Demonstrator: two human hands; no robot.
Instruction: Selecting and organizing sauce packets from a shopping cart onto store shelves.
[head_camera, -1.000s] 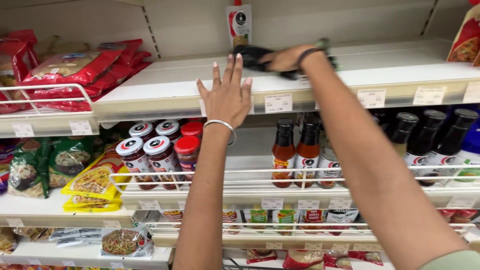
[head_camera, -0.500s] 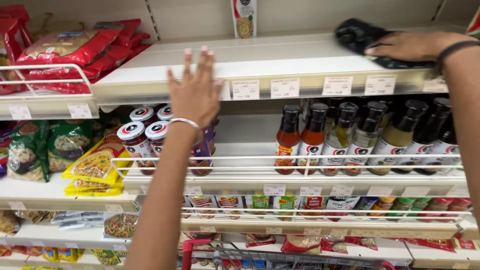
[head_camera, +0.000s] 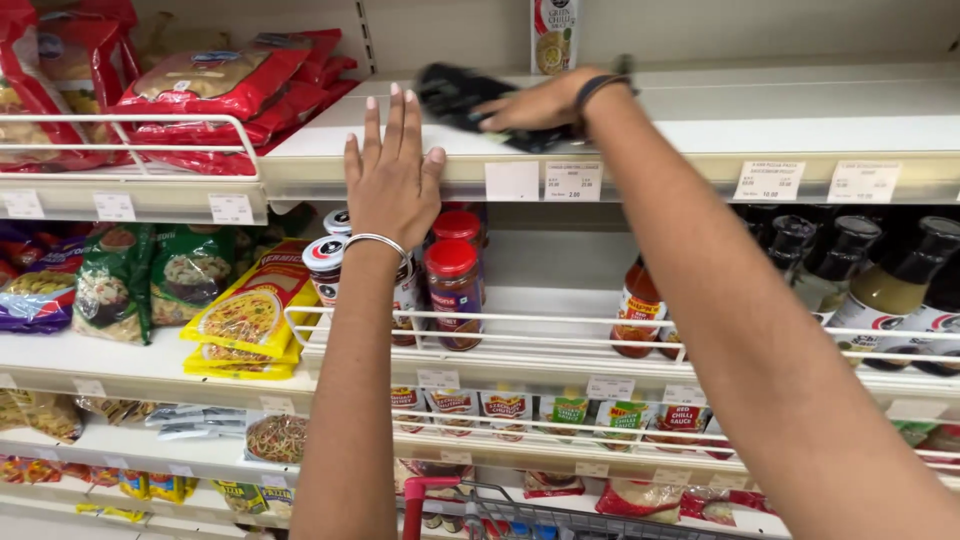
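Note:
My right hand (head_camera: 540, 104) presses a black cloth (head_camera: 462, 98) flat on the white top shelf (head_camera: 760, 125), with a dark band on the wrist. My left hand (head_camera: 392, 175) rests palm-down with fingers spread against the shelf's front edge, a thin silver bangle on the wrist. Just below my left wrist stand several jars with red lids (head_camera: 455, 285) behind a white wire rail.
Red snack packets (head_camera: 205, 95) fill the upper left shelf. Sauce bottles (head_camera: 640, 310) and dark-capped bottles (head_camera: 880, 280) line the middle shelf. Yellow and green noodle packets (head_camera: 240, 320) sit left. A tall pouch (head_camera: 553, 35) stands at the back. A red cart handle (head_camera: 440, 490) shows below.
My right hand with the black cloth has swept left along the top shelf, back toward my left hand. My left hand stays on the shelf edge.

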